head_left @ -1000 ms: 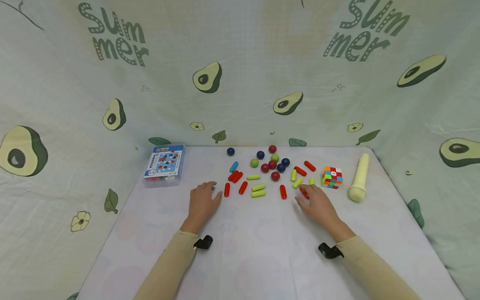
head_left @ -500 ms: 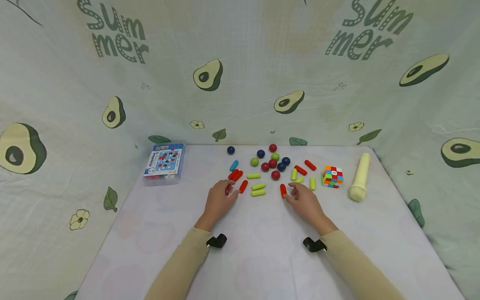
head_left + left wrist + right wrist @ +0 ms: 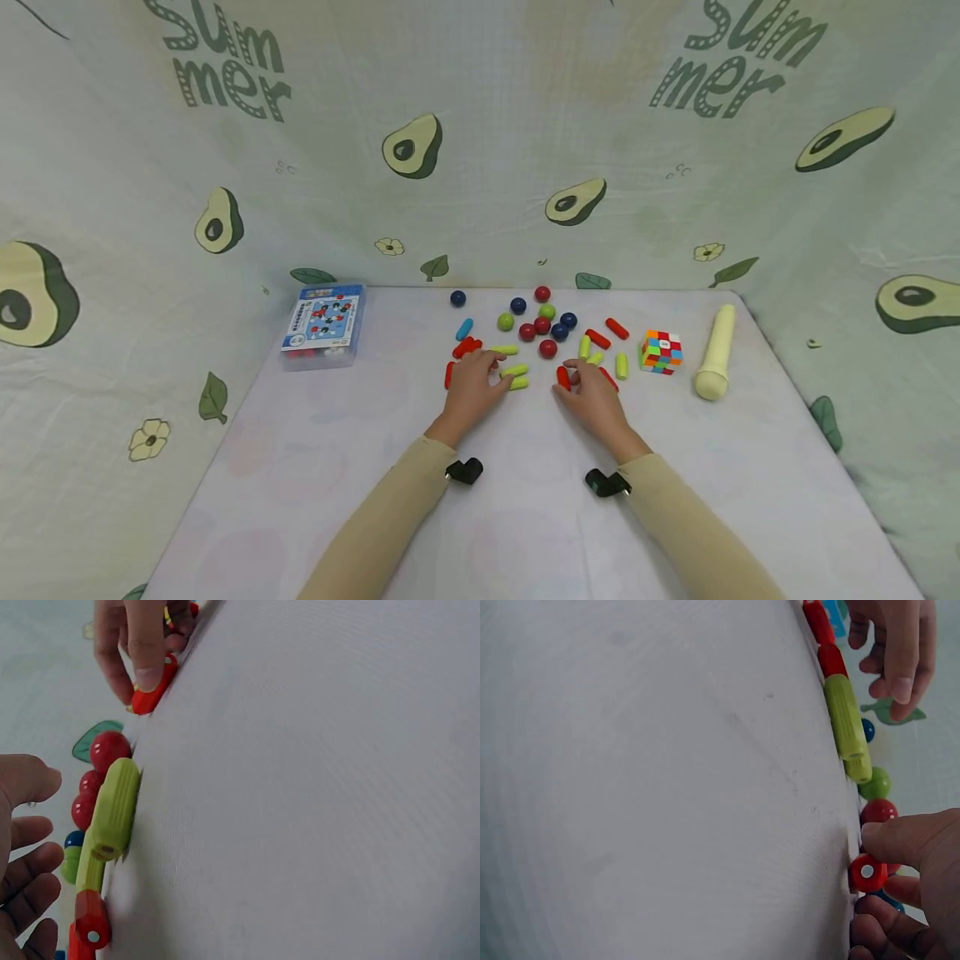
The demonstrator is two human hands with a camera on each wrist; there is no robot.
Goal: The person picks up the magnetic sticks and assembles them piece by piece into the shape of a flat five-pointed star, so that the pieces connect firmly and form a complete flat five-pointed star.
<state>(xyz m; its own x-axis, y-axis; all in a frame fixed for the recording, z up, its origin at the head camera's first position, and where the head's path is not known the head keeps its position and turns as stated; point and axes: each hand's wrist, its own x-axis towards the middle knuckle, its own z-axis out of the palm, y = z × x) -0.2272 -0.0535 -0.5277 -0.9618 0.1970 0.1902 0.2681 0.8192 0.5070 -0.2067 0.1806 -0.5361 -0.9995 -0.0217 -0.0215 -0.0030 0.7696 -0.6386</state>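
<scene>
My right hand pinches a red peg between thumb and fingers, low at the table. The right wrist view shows the round end of this red peg with a pale dot, right by the thumb. My left hand hovers with relaxed, parted fingers beside several yellow-green pegs, holding nothing. In the left wrist view, a gap separates its fingers from the nearest yellow-green peg. Red pegs lie left of this hand, which hides part of that group.
Red, blue and green balls cluster behind the pegs. A blue peg lies back left. More red and yellow-green pegs lie right, near a puzzle cube and a cream club-shaped object. A clear kit box sits far left.
My left hand has moved right, past the red pegs to the yellow-green ones. My right hand has moved left from another red peg and taken hold of this one.
</scene>
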